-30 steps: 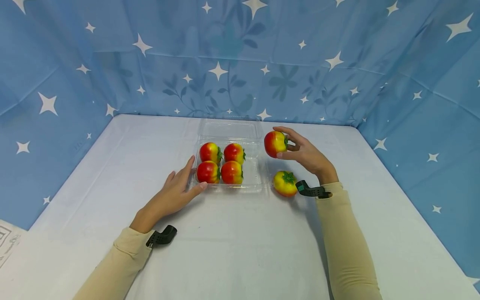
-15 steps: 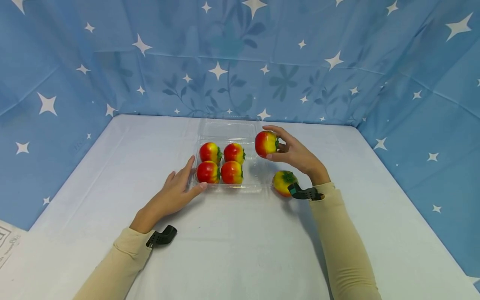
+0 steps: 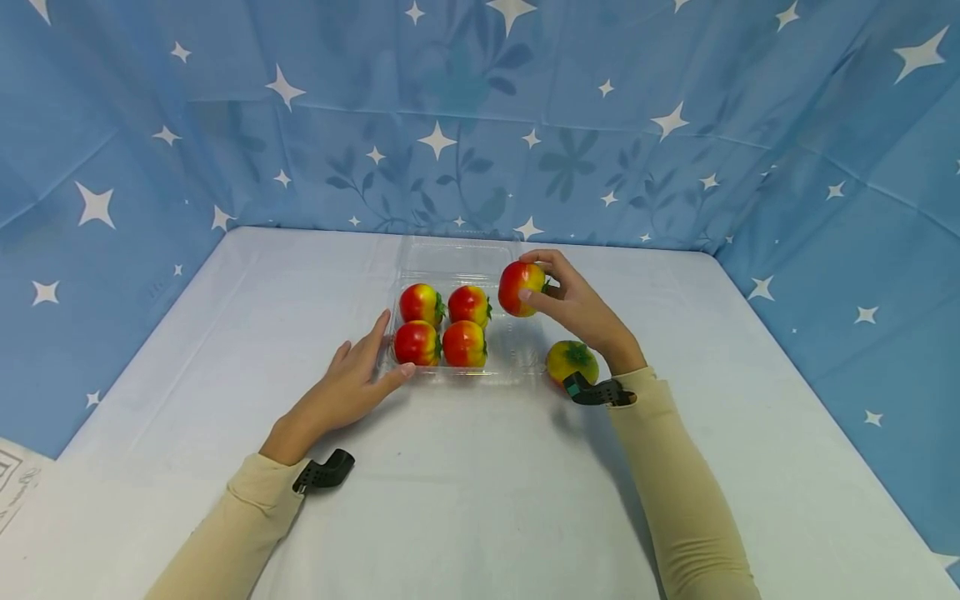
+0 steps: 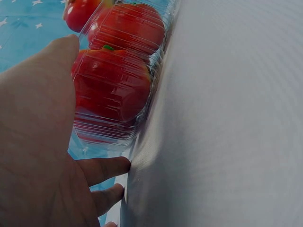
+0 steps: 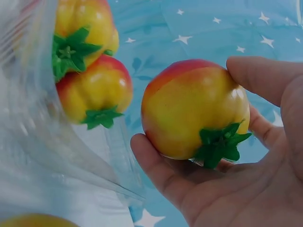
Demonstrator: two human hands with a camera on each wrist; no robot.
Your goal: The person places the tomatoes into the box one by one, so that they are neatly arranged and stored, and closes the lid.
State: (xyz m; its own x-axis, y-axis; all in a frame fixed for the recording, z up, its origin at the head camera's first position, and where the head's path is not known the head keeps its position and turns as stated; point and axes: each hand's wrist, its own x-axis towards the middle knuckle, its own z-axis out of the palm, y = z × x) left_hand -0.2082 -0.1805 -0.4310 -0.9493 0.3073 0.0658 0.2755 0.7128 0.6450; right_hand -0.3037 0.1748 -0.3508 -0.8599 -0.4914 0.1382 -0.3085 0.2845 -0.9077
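Observation:
A clear plastic clamshell box lies with its lid folded back. Several red-and-yellow tomatoes with green star-shaped calyxes sit in two rows in its left and middle part. My right hand holds another tomato between thumb and fingers, over the right side of the box at the back. Its calyx faces my palm. My left hand rests along the box's left side, fingers extended and thumb at the front left corner. In the left wrist view, red tomatoes show through the ribbed wall.
One more tomato, calyx up, lies on the white table just right of the box, partly covered by my right wrist strap. A blue star-patterned curtain hangs behind the table. Printed paper shows at far left.
My right hand has moved left with the tomato, from beside the box to over its right part. The right wrist now overlaps the loose tomato. My left hand has stayed still.

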